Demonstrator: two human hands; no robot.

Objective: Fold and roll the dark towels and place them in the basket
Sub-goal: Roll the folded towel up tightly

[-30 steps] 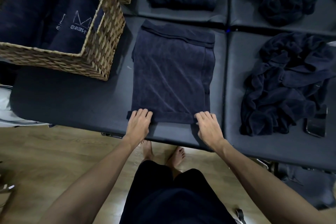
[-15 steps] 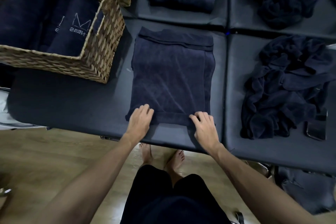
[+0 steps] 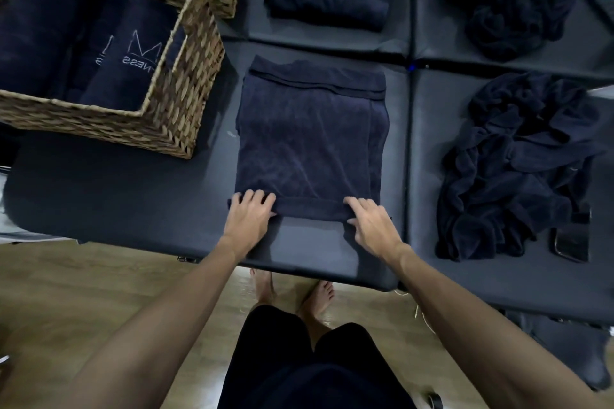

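Both hands, left (image 3: 250,213) and right (image 3: 371,222), grip the rolled near edge of a folded dark towel (image 3: 310,139) on a padded table (image 3: 116,196), beside a wicker basket (image 3: 181,103).

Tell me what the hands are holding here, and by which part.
Both hands, left and right, grip the folded towel at its near edge, where a small roll has started.

A rolled towel (image 3: 133,73) in the basket (image 3: 172,109) bears a large pale "M". Beneath it, upside down, run the letters "NESS".
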